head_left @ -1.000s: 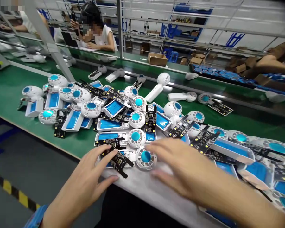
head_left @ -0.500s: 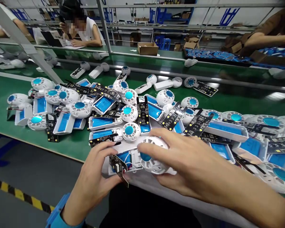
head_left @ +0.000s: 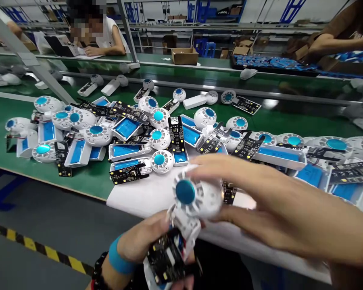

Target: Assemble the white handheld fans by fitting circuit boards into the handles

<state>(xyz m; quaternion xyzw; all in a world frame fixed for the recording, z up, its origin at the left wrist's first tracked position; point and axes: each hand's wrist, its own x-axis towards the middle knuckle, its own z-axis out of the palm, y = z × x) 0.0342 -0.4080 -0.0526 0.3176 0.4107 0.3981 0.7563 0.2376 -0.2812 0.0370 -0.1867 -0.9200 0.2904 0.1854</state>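
Observation:
My right hand (head_left: pixel 260 205) grips the round white fan head (head_left: pixel 193 195) with its blue centre, lifted off the bench toward me. Below it my left hand (head_left: pixel 142 243) wraps round the white handle shell (head_left: pixel 181 237) of the same fan, with a black circuit board (head_left: pixel 166 257) dangling against it. Both hands hold the piece above the bench's near edge, over a white mat (head_left: pixel 145 193).
A heap of white fan heads (head_left: pixel 159 159), blue battery shells (head_left: pixel 125 151) and black circuit boards (head_left: pixel 177 135) covers the green bench (head_left: pixel 87 177). A conveyor (head_left: pixel 260 86) runs behind it. One person sits at the far left (head_left: pixel 105 36), another arm shows at far right (head_left: pixel 335 40).
Both hands have lifted the fan unit off the white mat and drawn it toward me; the left hand dropped below the bench edge with the handle and board.

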